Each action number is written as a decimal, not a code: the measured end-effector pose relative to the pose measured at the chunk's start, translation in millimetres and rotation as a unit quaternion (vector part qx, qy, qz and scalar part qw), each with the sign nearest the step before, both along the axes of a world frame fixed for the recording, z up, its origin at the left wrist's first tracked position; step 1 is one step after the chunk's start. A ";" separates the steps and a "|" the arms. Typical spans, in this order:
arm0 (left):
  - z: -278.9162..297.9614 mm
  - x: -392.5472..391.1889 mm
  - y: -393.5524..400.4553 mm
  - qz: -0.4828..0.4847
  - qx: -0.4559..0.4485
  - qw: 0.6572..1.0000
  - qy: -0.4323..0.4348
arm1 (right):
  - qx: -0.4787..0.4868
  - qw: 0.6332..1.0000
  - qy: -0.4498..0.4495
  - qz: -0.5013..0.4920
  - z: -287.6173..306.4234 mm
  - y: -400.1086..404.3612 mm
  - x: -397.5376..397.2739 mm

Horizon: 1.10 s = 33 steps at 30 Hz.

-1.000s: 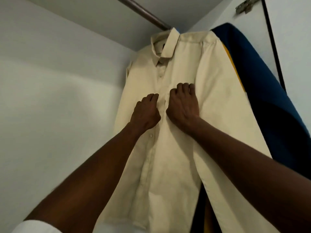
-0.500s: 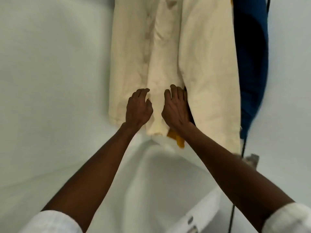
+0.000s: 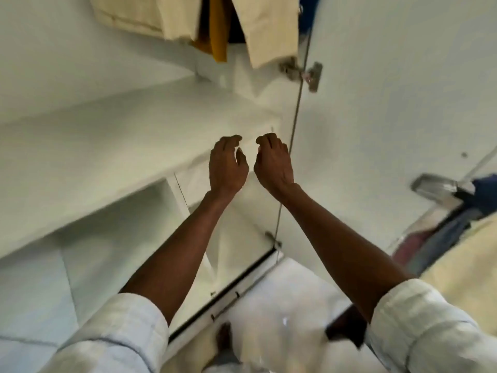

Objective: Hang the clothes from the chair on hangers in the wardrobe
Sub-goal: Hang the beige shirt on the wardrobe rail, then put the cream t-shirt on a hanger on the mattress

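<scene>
Left hand: raised in front of the wardrobe, fingers loosely curled, thumb apart from them, holding nothing and touching nothing. Right hand: just beside the left, at the same height, fingers likewise loosely bent inward, empty, free of any cloth. The two hands are close but do not touch; a narrow gap shows between them. Both forearms are bare, with rolled sleeves of pale, slightly creased cloth at the elbows. Shirt: cream, woven, matte; only its lower hem shows at the top edge, hanging inside the wardrobe well above the hands, front panels parted. Between the panels hangs a mustard garment, and behind it a dark blue one, of which little can be seen. Shelf: white, smooth, flat board below the hanging clothes, running across the left and middle; compartments with thin upright dividers lie under it. Door: white, plain, smooth panel on the right, standing open, joined by a metal hinge near the shirt's hem. Lower right: a shiny metal handle, blurred, beside dark blue and reddish cloth whose form cannot be told. Floor below: pale and glossy.
</scene>
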<state>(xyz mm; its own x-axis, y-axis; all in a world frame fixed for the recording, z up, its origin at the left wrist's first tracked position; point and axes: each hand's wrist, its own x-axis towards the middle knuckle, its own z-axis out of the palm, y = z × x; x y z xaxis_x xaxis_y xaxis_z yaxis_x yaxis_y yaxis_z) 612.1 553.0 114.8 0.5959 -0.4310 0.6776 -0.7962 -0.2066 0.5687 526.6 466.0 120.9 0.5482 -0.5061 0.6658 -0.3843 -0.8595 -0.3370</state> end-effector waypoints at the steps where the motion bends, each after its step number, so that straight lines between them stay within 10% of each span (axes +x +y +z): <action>1: -27.5 -16.8 5.1 -0.006 0.027 1.000 0.011 | 0.035 0.999 0.028 -0.008 -22.0 6.6 -18.5; 7: -189.8 -123.1 63.9 -0.089 0.321 0.934 0.129 | 0.282 0.924 0.235 -0.111 -163.6 61.7 -160.0; 17: -269.5 -172.8 128.2 -0.264 0.627 0.733 0.011 | 0.373 0.805 0.434 -0.157 -261.7 161.7 -264.3; 33: -281.1 -225.4 117.5 -0.358 0.587 0.726 -0.029 | 0.452 0.771 0.283 -0.349 -257.4 206.7 -314.1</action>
